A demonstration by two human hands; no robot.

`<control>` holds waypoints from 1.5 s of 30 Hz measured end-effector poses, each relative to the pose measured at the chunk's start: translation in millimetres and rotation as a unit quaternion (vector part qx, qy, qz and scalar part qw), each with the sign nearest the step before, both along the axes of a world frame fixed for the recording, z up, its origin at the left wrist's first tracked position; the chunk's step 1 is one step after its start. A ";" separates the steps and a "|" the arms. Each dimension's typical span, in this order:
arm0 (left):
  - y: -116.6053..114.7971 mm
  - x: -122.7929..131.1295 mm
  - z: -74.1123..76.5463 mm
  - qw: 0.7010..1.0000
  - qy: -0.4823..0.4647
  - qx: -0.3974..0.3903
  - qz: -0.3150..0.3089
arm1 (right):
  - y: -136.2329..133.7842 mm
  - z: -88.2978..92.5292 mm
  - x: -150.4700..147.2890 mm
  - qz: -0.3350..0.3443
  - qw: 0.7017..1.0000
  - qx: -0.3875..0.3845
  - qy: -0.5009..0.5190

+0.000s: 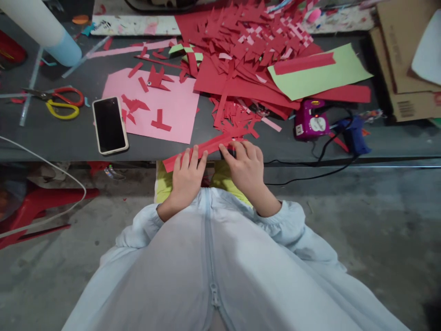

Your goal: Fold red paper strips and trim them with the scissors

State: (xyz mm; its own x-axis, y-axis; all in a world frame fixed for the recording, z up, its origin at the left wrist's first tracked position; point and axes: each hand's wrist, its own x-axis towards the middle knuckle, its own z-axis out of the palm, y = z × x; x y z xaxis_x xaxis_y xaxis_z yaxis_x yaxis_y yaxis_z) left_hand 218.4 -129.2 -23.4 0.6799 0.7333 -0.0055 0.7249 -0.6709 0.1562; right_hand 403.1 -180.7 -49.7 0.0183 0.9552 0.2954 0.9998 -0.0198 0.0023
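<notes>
A long red paper strip [210,146] lies along the near edge of the dark table [69,138]. My left hand [188,177] rests on its left part, fingers stretched flat over the paper. My right hand [245,168] presses down on the strip's right part with curled fingertips. Behind the strip spreads a large heap of red paper scraps [248,59]. To the left lies a pink sheet [161,108] with small red cut-outs on it.
A phone [109,125] lies face up left of the pink sheet, scissors [62,102] further left. A purple device [310,122] and a blue glue gun [353,133] with black cables sit right. A green sheet [320,73], cardboard [403,55] and a white roll [44,27] lie behind.
</notes>
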 end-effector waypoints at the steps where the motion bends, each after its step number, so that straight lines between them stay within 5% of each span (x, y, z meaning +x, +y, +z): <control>1: 0.0 -0.7 0.5 1.000 -0.001 -0.003 0.002 | -0.6 -1.1 2.7 -0.009 1.000 0.006 -0.004; 12: -2.5 -6.3 0.5 1.000 -0.002 0.013 0.017 | -0.4 -3.5 10.2 -0.058 0.998 0.009 0.038; 23: -7.6 -49.0 -4.3 0.999 -0.014 0.024 0.029 | -0.4 -7.0 10.5 -0.049 0.998 0.025 0.021; 33: 17.5 -75.9 -19.5 0.988 -0.121 0.090 0.040 | 2.3 -4.5 13.1 -0.031 0.998 0.016 0.056; 38: 27.4 -78.8 -7.2 0.979 -0.172 0.097 0.050 | 9.2 6.4 14.7 -0.022 0.998 0.022 0.063; 45: 23.9 -77.4 35.6 0.945 -0.286 0.140 0.073 | 18.5 49.8 7.6 0.081 0.990 0.065 0.094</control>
State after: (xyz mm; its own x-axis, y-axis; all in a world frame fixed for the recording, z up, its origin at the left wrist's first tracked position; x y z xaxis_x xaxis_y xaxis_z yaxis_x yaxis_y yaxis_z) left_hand 141.1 -105.2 12.2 0.4039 0.7381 0.5405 0.6639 -0.6430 0.3819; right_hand 410.7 -162.2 0.1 -0.0654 0.9042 0.4221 0.9724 0.1526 -0.1763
